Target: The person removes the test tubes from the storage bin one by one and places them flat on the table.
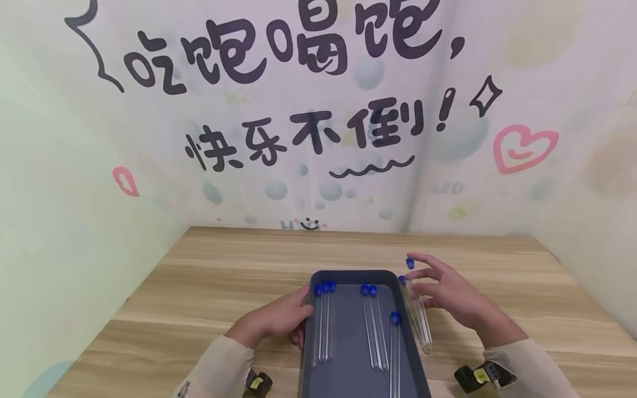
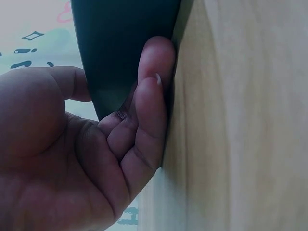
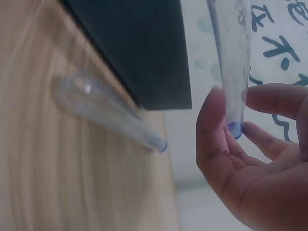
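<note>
Held test tube (image 3: 234, 67) sat between the thumb and fingers of the right hand (image 1: 450, 293), a narrow pinch close to its blue cap (image 1: 410, 264), with the clear length running out past the grip, off the table and just right of the tray. Second tube (image 3: 113, 113) lay on the table below that grip, beside the gray tray (image 1: 343, 348), which held six more blue-capped tubes: three left, two right of middle, one nearer the right wall. Left hand (image 1: 281, 318) gripped the tray's left side, fingers curled against it, wood-grain table (image 1: 239, 254) underneath, printed cloth (image 1: 278, 121) behind.
</note>
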Available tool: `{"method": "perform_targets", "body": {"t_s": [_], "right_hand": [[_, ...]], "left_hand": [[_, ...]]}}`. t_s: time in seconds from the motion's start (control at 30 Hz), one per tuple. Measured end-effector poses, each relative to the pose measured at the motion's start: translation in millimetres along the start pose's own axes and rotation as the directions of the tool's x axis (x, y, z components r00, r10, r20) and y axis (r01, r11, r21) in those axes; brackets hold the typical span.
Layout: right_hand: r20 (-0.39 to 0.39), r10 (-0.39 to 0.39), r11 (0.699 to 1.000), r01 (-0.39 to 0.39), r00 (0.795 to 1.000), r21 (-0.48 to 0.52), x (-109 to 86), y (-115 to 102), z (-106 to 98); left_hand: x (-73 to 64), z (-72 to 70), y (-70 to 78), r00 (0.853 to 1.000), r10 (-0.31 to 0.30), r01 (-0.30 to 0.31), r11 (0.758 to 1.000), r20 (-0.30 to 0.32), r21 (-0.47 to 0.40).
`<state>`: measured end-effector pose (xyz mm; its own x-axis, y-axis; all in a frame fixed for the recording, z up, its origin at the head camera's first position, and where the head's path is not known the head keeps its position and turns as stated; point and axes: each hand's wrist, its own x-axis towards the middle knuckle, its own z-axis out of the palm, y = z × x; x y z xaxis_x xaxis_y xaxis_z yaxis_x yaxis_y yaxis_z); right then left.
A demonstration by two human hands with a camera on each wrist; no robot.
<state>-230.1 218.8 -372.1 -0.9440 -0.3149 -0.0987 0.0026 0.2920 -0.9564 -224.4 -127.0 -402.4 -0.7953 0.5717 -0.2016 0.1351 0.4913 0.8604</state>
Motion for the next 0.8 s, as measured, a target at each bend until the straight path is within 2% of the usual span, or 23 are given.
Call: {"method": "perform_targets", "body": {"t_s": [0.27,0.57,0.8], "right_hand": [[0.006,0.006,0.998,-0.006,1.0,-0.056,-0.3,8,-11],[0.023,0.009,0.998,-0.007,1.0,-0.064,4.7,13,-14],[0.028,0.023,0.988,-0.018,0.999,-0.152,4.6,16,-17]], "left_hand": [[0.2,-0.4,0.7,1.0,-0.003,0.003,1.0,-0.008,0.009],[1.9,-0.6,0.8,1.0,0.006,-0.006,1.0,-0.011,0.01],[1.9,0.0,1.8,1.0,-0.01,0.01,1.0,-0.008,-0.001]]}}
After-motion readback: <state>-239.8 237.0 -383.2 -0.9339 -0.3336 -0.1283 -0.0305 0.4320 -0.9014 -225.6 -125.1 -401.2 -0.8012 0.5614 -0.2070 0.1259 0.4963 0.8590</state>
